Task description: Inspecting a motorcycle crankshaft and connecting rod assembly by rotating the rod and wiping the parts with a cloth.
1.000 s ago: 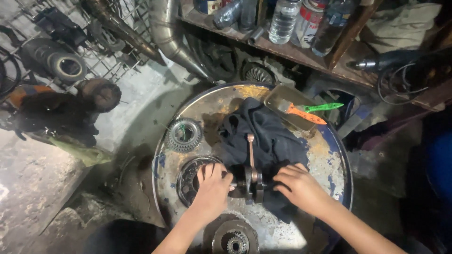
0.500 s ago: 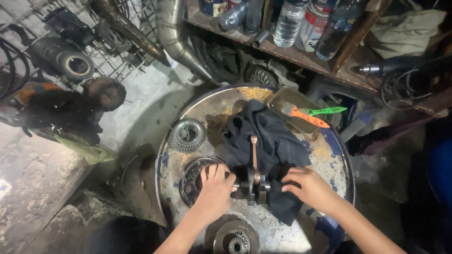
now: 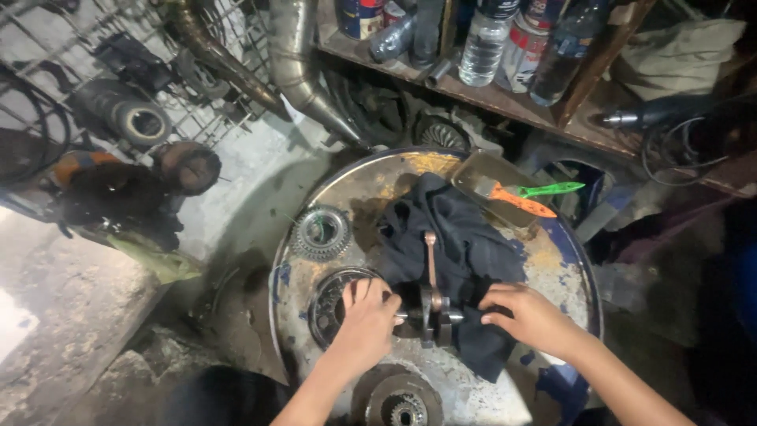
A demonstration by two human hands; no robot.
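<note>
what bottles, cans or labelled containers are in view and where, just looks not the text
Can: left end of the wooden shelf, round, blue, red and pale label.
Clear bottle: mid shelf, upright, see-through plastic, dark label band at top.
Second can: right of it, red and white, partly hidden.
Dark bottle: further right, upright, dark tinted.
No signs or screens.
</note>
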